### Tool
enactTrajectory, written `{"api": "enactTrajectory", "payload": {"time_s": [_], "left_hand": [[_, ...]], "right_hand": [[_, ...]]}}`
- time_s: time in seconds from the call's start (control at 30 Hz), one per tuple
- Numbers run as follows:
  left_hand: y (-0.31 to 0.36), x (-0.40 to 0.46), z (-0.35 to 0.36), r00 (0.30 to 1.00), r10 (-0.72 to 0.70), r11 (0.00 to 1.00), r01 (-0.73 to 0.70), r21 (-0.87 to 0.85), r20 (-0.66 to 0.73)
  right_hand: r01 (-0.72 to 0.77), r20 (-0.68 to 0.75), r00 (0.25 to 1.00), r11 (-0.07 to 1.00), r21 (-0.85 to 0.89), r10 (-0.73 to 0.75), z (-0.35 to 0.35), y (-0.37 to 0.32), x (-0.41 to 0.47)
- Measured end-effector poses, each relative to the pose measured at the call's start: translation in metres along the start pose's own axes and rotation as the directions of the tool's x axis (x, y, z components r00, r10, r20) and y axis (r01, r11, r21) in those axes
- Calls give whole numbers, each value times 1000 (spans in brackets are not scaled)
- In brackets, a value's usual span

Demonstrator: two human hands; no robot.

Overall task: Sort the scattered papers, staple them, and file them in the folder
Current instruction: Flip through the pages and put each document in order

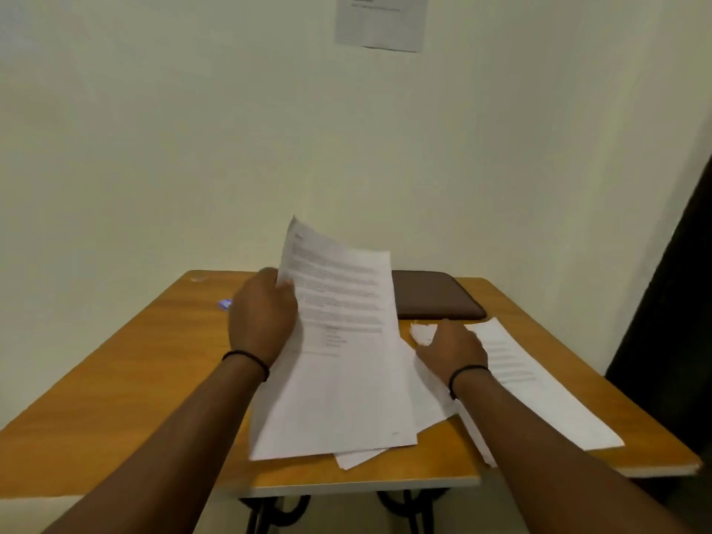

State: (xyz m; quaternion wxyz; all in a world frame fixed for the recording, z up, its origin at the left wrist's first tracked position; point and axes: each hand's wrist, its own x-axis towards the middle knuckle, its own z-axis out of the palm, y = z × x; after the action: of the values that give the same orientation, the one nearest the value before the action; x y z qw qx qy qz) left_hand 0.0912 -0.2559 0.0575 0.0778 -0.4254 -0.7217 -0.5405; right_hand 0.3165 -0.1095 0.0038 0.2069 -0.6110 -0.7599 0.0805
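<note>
Papers (339,364) are lying mid-table, their far edge being lifted by the gripping left hand (262,317); the right hand (450,348), fingers spread, is reaching toward two o'clock. Loosely overlapping sheets are likely risking sliding off.

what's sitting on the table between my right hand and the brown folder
In the head view, only a small crumpled paper scrap lies between the right hand and brown folder.

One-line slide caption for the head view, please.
Left hand lifts printed sheets off the table; right hand reaches toward another sheet.
</note>
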Motion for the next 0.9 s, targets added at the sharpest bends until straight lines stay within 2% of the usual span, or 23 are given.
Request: {"api": "enactTrajectory", "payload": {"time_s": [0.1, 0.2, 0.4, 0.53, 0.67, 0.77, 0.83, 0.9], "left_hand": [[0, -11, 29, 984, -109, 994, 104, 40, 140], [4, -19, 43, 959, -183, 983, 174, 59, 216], [-8, -28, 53, 881, -312, 928, 363, -87, 356], [-10, -30, 61, 810, -377, 804, 527, -275, 450], [-1, -31, 74, 744, -361, 630, 639, -441, 562], [12, -35, 85, 721, -325, 476, 684, -553, 612], [17, -35, 90, 688, -329, 392, 723, -569, 647], [19, -35, 91, 652, -333, 407, 751, -520, 681]], "right_hand": [[-27, 116, 992, 983, -183, 49, -5, 20, -7], [-28, 117, 991, 965, -260, 61, -2, 27, -6], [-26, 197, 975, 930, -366, 105, -15, 24, -3], [33, 50, 999, 967, -251, -21, -38, -3, -7], [257, -26, 964, 955, -150, -264, -52, -48, -16], [382, 35, 924, 922, -71, -380, -55, -73, -29], [439, 103, 894, 899, 7, -437, -48, -80, -35], [430, 135, 887, 897, 100, -441, -40, -81, -33]]}}
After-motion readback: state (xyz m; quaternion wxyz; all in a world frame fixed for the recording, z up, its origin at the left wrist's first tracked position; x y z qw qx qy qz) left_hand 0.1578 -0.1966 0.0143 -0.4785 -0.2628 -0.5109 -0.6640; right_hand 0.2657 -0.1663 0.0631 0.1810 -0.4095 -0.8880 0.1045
